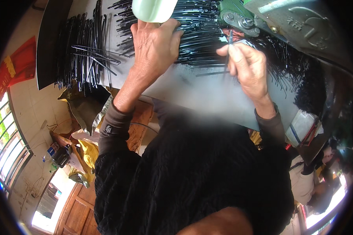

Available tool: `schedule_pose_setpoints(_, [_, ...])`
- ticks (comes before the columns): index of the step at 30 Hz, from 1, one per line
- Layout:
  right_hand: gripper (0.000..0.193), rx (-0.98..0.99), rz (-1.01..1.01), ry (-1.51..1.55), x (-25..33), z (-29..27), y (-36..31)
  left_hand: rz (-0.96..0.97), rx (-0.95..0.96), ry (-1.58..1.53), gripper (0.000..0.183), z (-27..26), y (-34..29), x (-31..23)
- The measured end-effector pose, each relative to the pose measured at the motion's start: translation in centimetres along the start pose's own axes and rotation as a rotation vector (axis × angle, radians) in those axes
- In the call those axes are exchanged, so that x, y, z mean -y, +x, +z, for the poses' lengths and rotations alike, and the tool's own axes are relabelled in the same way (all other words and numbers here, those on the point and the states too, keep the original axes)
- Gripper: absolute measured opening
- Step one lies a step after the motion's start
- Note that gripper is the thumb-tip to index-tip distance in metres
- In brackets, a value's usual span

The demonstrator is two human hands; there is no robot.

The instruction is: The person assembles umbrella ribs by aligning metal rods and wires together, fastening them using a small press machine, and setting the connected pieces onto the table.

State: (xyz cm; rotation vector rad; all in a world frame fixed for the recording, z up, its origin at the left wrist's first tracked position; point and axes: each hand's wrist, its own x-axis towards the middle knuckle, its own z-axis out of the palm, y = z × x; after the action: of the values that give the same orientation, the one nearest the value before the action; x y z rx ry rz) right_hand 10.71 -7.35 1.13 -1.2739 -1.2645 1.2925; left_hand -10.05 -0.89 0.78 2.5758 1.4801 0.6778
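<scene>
Between the thumb and fingers of my right hand [247, 66] is a thin black rod [230, 37], its upper end pointing away from me beside the machine. My left hand [155, 45] rests at the near left of a wide row of thin black rods [198, 37]. Its thumb and index finger bend close together over the rods, but the other fingertips are hidden behind a pale green-white rounded thing [153, 11]. Whatever the left fingers pinch cannot be made out. A single loose rod [211, 73] lies on the grey metal tabletop [164, 92] left of my right hand.
A green metal machine [298, 27] with a bolted linkage [239, 18] stands at the far right. More black rods [280, 58] lie tangled beneath it. At the left, another rod bundle [82, 51] overhangs the table edge. Bags [86, 152] are below; a person [304, 176] is at lower right.
</scene>
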Motion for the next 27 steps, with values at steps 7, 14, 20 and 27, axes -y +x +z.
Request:
schedule_pose_setpoints(7, [0.014, -0.129, -0.012, 0.313, -1.3, -1.4, -3.2, 0.064, -0.066, -0.285, 0.011, 1.7, 0.2, 1.8])
schedule_pose_setpoints(14, [0.014, -0.089, -0.355, -0.748, -1.2, -5.0, -8.5, 0.122, -0.275, -0.398, 0.015, 2.3, 1.4, 1.1])
schedule_pose_setpoints(20, [0.007, -0.197, -0.108, -0.748, -1.1, -2.7, -6.5, 0.233, -0.104, -0.350, 0.039, 3.2, 2.4, -3.6])
schedule_pose_setpoints(27, [0.005, -0.303, -0.006, -0.061, -0.7, -1.3, -1.8, 0.112, -0.061, -0.506, 0.023, 4.4, 3.2, -5.8])
